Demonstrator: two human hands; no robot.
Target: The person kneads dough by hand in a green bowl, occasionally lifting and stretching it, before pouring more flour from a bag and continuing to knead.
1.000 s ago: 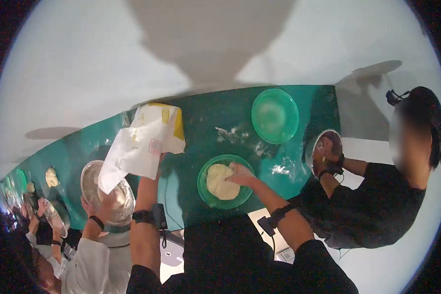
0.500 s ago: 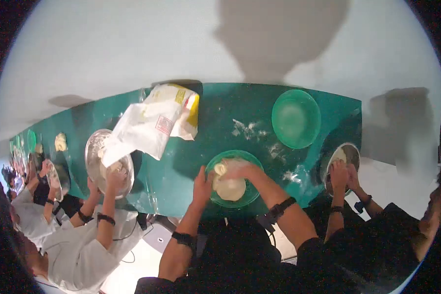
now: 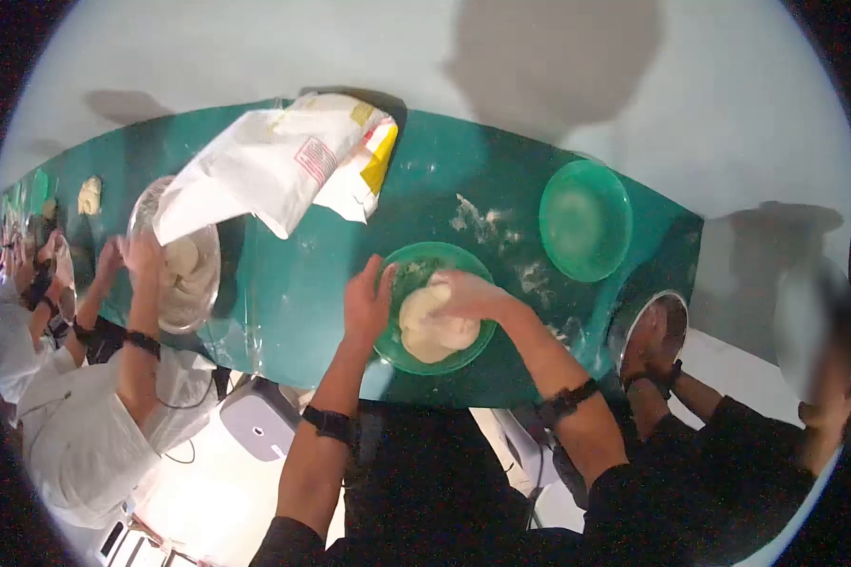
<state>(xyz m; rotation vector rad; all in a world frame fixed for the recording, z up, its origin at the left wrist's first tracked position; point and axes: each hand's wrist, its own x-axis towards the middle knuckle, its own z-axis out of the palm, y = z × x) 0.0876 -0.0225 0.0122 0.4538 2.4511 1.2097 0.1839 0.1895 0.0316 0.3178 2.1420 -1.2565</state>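
Note:
A green plastic bowl (image 3: 425,251) stands in front of me near the table's front edge, with a pale lump of dough (image 3: 425,331) in it. My right hand (image 3: 473,295) grips the top of the dough, its fingers curled and partly sunk in it. At the bowl's left rim, my left hand (image 3: 367,300) holds the side, thumb and fingers about the edge. Some flour or wet dough clings to the bowl's inner wall.
A white and yellow flour bag (image 3: 265,165) lies to the left, near a co-worker's metal bowl (image 3: 199,307). Another green bowl (image 3: 586,222) stands at the back right. Scattered flour (image 3: 487,225) marks the green table (image 3: 303,321). A second co-worker's metal bowl (image 3: 667,307) is at right.
My view has shifted and tilted. My right hand has come down from a raised fold of dough onto the lump. My left hand stays at the bowl's left rim.

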